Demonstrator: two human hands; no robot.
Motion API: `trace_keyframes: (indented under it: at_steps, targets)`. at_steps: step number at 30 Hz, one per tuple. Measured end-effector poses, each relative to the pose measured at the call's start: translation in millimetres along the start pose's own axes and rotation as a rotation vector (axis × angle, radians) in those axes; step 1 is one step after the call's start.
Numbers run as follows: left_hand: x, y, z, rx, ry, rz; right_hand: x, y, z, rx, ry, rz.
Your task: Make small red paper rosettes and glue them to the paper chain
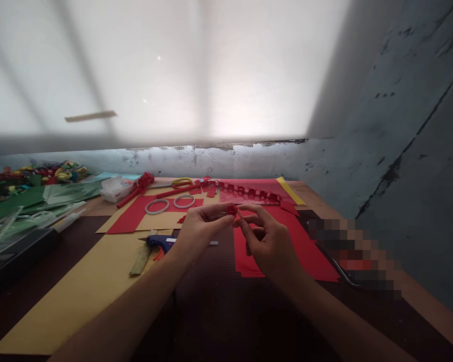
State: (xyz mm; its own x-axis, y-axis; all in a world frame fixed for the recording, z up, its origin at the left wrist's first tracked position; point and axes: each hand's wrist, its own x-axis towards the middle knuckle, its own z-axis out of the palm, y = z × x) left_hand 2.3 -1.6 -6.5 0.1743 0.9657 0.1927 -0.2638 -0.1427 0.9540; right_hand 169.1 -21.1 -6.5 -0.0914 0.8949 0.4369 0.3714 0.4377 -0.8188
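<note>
Both my hands meet in the middle of the view, above the dark table mat. Between its thumb and fingers, my left hand pinches a small curled piece of red paper. My right hand grips a thin stick whose tip reaches the red paper. Where the fingertips meet, the exact contact is too small to make out. Just left of and below my left hand lies a blue glue gun with a glue stick in its back end. A stack of red paper sheets lies under my right hand.
Two tape rolls, yellow-handled scissors, a red looped paper strip and a white plastic box lie farther back. Tan paper covers the left front. Green sheets are at far left. A wall stands behind.
</note>
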Motion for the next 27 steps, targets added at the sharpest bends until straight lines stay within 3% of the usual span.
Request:
trace_keyframes:
  at_steps: [12, 27]
  targets:
    - [0.7, -2.1, -1.7, 0.033, 0.029, -0.001, -1.0, 0.8, -1.8, -0.102, -0.005, -0.033]
    - [-0.4, 2.2, 2.6, -0.037, 0.007, 0.009, -3.2, -2.2, 0.0, -0.027, -0.023, -0.016]
